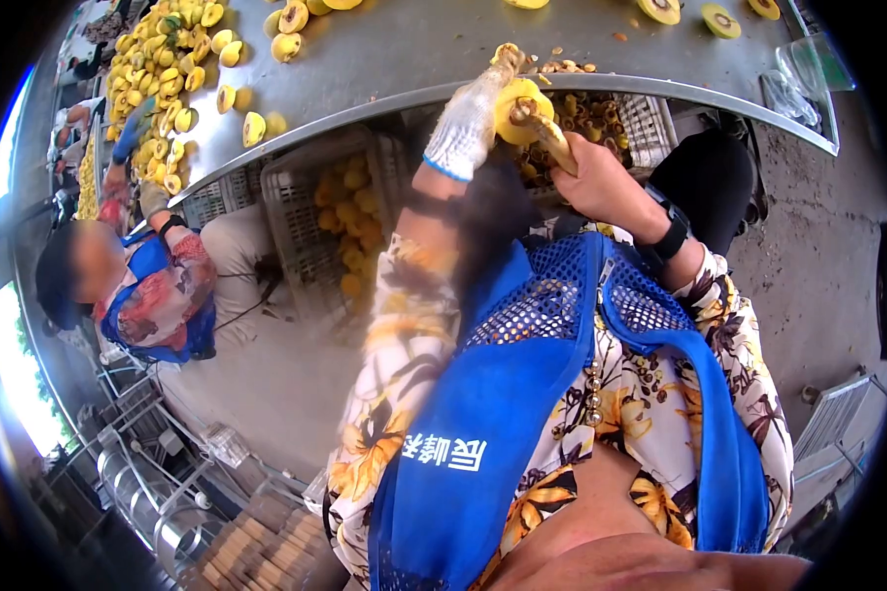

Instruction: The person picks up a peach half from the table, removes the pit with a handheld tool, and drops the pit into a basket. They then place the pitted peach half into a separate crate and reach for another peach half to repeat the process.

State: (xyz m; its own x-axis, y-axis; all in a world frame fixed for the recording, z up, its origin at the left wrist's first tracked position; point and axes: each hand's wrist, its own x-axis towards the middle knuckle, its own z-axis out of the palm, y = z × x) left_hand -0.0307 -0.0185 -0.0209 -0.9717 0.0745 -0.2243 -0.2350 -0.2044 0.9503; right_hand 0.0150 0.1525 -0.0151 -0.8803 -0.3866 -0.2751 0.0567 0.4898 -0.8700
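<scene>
My left hand [466,123], in a white knitted glove with a blue hem, is closed on a yellow peach half [515,103] at the table's front edge. Its fingertips are stained brown and carry yellow bits. My bare right hand [611,187] grips the pale handle of a pitting tool [556,146]. The tool's head meets the brown middle of the peach half, and its exact shape is hidden. Small brown pieces [567,68] lie on the metal table just beyond.
The metal table [384,59] has a raised rim. Peach halves are heaped [158,79] at left; others lie along the far side. Below stand a crate of peaches [350,222] and a crate of brown pits [650,128]. A co-worker [158,295] sits at left. A clear container [808,74] stands right.
</scene>
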